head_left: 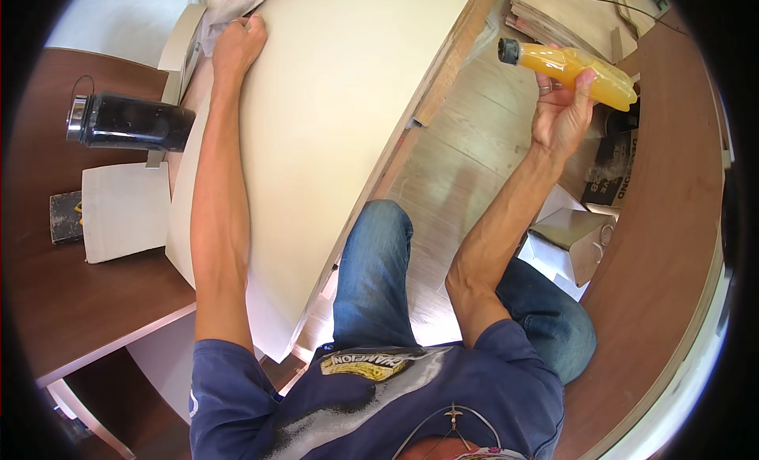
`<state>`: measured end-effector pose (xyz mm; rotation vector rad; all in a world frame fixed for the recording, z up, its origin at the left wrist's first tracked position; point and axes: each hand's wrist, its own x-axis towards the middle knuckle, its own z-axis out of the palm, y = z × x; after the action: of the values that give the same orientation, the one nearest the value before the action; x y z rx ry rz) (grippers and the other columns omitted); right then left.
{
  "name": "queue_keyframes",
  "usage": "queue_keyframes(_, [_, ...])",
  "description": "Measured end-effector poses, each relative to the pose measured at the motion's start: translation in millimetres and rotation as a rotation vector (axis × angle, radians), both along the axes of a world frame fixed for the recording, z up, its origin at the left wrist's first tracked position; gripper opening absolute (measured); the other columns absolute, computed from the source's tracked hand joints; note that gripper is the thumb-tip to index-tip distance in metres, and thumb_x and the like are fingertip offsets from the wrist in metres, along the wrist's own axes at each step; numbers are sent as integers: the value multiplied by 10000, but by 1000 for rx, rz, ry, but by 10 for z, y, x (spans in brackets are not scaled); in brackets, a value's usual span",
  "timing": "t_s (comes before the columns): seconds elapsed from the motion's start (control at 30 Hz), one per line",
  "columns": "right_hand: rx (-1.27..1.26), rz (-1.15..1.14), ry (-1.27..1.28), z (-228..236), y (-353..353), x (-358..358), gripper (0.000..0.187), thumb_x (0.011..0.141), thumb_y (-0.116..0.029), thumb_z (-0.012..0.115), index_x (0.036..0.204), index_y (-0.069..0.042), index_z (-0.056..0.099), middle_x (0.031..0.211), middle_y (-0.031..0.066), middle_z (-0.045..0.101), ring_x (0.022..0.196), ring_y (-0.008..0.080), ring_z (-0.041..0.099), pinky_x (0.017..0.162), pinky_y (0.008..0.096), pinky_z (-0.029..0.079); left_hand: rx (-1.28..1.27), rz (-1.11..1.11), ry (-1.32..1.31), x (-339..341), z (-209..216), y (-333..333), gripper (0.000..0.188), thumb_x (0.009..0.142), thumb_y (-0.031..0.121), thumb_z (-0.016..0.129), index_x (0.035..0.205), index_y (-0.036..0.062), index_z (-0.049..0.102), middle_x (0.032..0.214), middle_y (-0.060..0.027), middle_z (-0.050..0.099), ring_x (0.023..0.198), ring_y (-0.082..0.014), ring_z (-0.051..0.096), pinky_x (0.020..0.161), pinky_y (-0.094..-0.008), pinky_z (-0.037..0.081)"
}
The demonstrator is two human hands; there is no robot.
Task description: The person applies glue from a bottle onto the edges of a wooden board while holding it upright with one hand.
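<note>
My right hand is raised at the upper right, closed around a clear plastic bottle of yellow-orange liquid. The bottle lies nearly sideways, its black cap to the left. My left arm stretches forward over a large pale board. At its far left edge my left hand is curled closed on a greyish cloth; part of the cloth is hidden under the fingers.
At left, a black flask lies near a white block and a dark box on a brown panel. Stacked boards stand far right. A brown curved panel borders the right; a metal-coloured container sits beside it.
</note>
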<state>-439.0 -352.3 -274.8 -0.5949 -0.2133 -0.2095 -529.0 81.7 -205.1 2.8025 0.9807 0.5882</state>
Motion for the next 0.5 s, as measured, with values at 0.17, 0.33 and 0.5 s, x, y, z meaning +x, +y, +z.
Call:
queue_keyframes(0.17, [-30, -4, -19, 22, 48, -10, 305, 947, -196, 610, 1188, -42, 502, 1098, 152, 623, 1014, 357, 644, 795, 476, 592, -16, -9, 3, -13, 6, -13, 624, 868, 476, 407, 1146, -36, 631, 1059, -329, 633, 1082, -432, 597, 944, -452, 442])
queue_keyframes(0.33, [-64, -21, -14, 25, 101, -2, 313, 945, -204, 613, 1186, -39, 498, 1108, 164, 620, 1014, 344, 642, 798, 470, 587, -13, -13, 2, 2, 14, -39, 630, 869, 477, 407, 1155, -40, 626, 1061, -326, 635, 1081, -431, 598, 946, -449, 441])
queue_keyframes(0.5, [3, -28, 12, -119, 329, -35, 337, 945, -229, 615, 1209, -66, 483, 1144, 163, 598, 1084, 370, 607, 873, 515, 554, -20, -9, 15, 5, 3, -24, 635, 876, 480, 408, 1176, -39, 617, 1074, -323, 632, 1090, -428, 595, 954, -445, 437])
